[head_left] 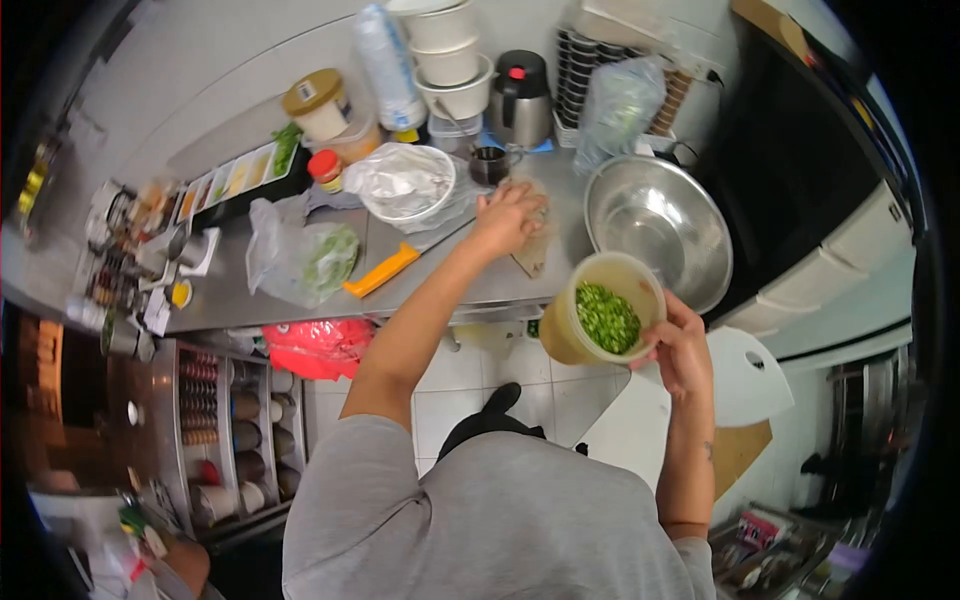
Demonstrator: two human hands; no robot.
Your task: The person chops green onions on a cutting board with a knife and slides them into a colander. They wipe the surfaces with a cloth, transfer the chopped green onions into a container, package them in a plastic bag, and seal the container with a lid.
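Observation:
My right hand [682,345] grips the rim and side of a tall, translucent plastic container [562,335]. Chopped green onions [608,320] fill part of it, and it is tilted so its mouth faces me, off the counter's front edge. Over a narrow, light-brown board [533,258] on the counter is my left hand [511,217], its fingers bent and drawn together. Whatever they hold, if anything, is hidden. Left of that hand lies a knife with an orange handle [383,270], its blade pointing toward the hand.
A big steel bowl [660,225] stands right of the board. Behind are a dark cup [489,165], a plastic-covered white bowl [405,185] and a steel jug [520,105]. A bag of greens [315,258] lies left; a white board [745,375] is at lower right.

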